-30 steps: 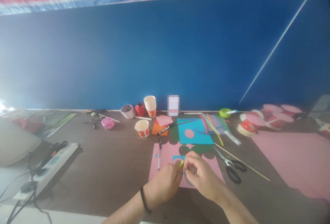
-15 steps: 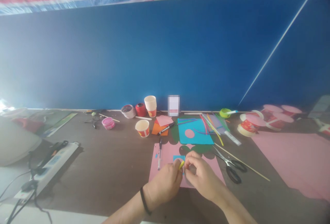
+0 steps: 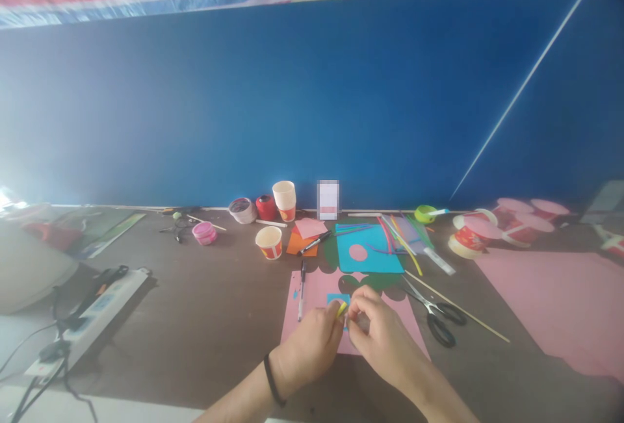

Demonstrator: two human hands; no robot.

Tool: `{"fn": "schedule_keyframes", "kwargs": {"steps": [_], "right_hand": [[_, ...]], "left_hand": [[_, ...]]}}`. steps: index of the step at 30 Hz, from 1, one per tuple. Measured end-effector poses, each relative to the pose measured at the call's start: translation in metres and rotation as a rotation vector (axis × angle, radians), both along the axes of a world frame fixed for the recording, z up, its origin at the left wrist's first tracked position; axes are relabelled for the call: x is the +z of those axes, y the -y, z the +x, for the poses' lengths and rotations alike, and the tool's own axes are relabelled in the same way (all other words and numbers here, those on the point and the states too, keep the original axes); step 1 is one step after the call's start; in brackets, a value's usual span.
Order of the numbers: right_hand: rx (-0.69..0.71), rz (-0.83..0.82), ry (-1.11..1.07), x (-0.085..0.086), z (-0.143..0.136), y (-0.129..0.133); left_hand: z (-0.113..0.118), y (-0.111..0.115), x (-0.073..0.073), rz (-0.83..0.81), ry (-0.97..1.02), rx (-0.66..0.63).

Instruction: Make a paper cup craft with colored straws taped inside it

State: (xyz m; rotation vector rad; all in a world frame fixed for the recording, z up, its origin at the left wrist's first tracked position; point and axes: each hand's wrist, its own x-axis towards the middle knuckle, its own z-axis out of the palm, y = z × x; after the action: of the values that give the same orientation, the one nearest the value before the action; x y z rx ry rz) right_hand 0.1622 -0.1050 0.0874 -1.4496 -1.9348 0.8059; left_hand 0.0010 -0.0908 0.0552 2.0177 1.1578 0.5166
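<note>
My left hand (image 3: 314,338) is closed, with a short yellow strip (image 3: 342,309) pinched between thumb and fingers. Close to its right, my right hand (image 3: 373,325) has its fingertips pressed together beside the strip's end; what they hold, if anything, is too small to make out. Both hands hover over a pink sheet (image 3: 409,329) with scalloped cut-outs along its far edge. A small blue piece of paper (image 3: 338,297) shows just beyond my fingers. To the left on the pink sheet lies a pen (image 3: 301,293).
Black-handled scissors (image 3: 439,319) and a thin wooden stick (image 3: 468,309) lie at right. Behind are a blue sheet (image 3: 348,262) with coloured strips, a paper cup (image 3: 269,243) and stacked cups (image 3: 285,199). Pink-topped cups (image 3: 472,234) stand far right; a power strip (image 3: 102,312) lies left.
My fingers have shifted very slightly around the yellow strip, and its visible end is tilted a little differently. The things on the table have stayed in place.
</note>
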Motion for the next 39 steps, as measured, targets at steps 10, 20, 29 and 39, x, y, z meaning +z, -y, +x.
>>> {"fn": "schedule_keyframes", "kwargs": {"steps": [10,20,29,39], "right_hand": [[0.083,-0.098,-0.139,-0.003,0.008,-0.006],[0.048,-0.095,-0.117,-0.007,0.007,-0.010],[0.074,-0.107,-0.158,-0.005,0.009,-0.012],[0.099,-0.126,-0.188,-0.010,0.014,-0.015]], "left_hand": [[0.001,-0.003,0.005,-0.047,-0.057,-0.014],[0.001,0.000,0.003,0.015,-0.119,-0.050],[-0.002,0.000,0.010,-0.120,0.185,-0.043],[-0.005,-0.005,0.001,-0.195,0.203,0.015]]}}
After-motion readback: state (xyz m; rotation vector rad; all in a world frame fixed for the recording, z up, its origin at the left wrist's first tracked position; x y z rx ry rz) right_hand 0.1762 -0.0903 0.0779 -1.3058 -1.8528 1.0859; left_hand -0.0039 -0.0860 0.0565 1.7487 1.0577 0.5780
